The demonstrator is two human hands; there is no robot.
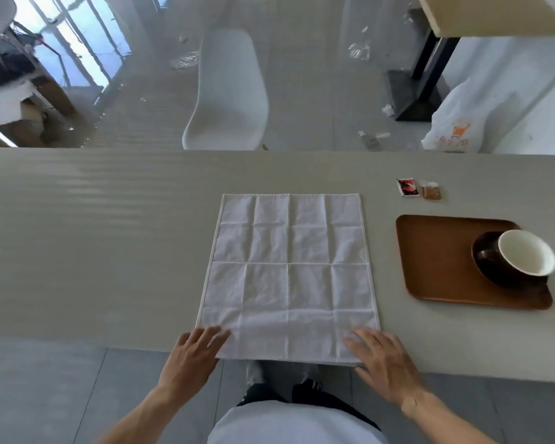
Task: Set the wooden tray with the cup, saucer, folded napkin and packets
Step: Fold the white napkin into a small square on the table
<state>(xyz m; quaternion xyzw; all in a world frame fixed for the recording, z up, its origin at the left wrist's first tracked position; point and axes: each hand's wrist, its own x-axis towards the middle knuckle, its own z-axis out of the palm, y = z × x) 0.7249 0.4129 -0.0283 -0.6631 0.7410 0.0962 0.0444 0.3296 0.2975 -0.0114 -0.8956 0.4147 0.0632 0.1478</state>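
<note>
A white cloth napkin lies spread flat and creased on the grey table, its near edge hanging slightly over the table's front. My left hand rests flat with fingers apart on the napkin's near left corner. My right hand rests the same way on the near right corner. To the right sits the wooden tray, with a dark saucer and a dark cup with a white inside in its right part. Two small packets, one red and one brown, lie on the table behind the tray.
The grey table runs the full width of the view. A white chair stands behind its far edge. A white plastic bag and a black table leg are on the floor at the back right.
</note>
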